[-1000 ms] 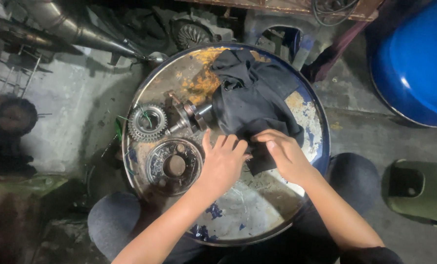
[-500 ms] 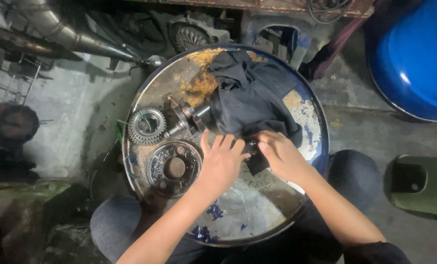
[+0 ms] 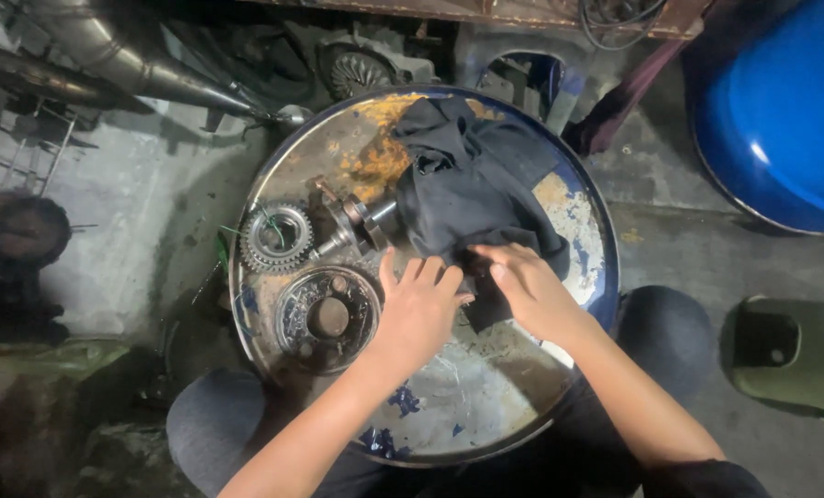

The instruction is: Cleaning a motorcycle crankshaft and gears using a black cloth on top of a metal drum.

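Note:
A dark cloth [image 3: 472,184] lies bunched on the top of a rusty metal drum [image 3: 486,415]. My left hand [image 3: 417,309] rests flat near the cloth's lower edge with fingers spread, just below a metal shaft part [image 3: 361,221]. My right hand [image 3: 532,290] presses on the lower corner of the cloth, fingers curled over it. What lies under the cloth between my hands is hidden.
A toothed gear [image 3: 274,237] and a round metal disc [image 3: 327,318] sit on the drum's left side. A blue barrel [image 3: 781,120] stands at right, a green stool [image 3: 790,355] below it. Pipes [image 3: 126,65] and engine parts crowd the back left. My knees flank the drum.
Both hands stayed at the cloth's lower edge; my right hand shifted slightly over the cloth corner. The camera view drifted a little.

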